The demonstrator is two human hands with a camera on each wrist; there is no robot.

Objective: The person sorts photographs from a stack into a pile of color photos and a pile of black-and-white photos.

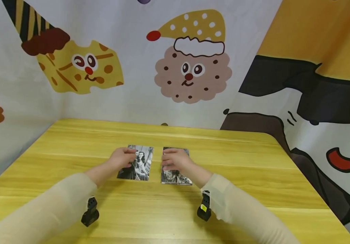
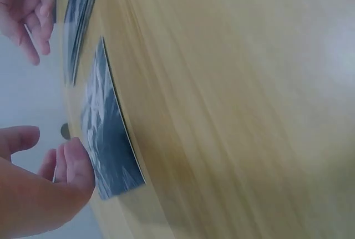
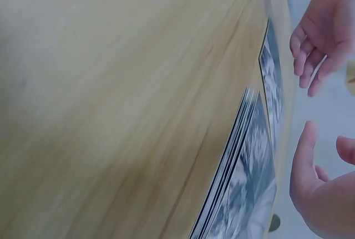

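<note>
Two black-and-white photo cards lie side by side on the wooden table. The left photo card (image 1: 142,166) shows a seated person and looks thin in the left wrist view. On the right is a stack of photo cards (image 3: 244,178), its layered edges plain in the right wrist view. My left hand (image 1: 122,158) hovers over the left card's edge, fingers relaxed and holding nothing. Above the stack is my right hand (image 1: 176,160), its fingers loosely bent and nothing between them. Both wrist views show a space between the hands and the cards.
The wooden table (image 1: 150,217) spreads around the cards. Behind it hangs a pale cloth (image 1: 135,101) printed with cartoon food. A black wrist camera (image 1: 90,211) hangs below the left sleeve, and another black camera (image 1: 204,207) below the right.
</note>
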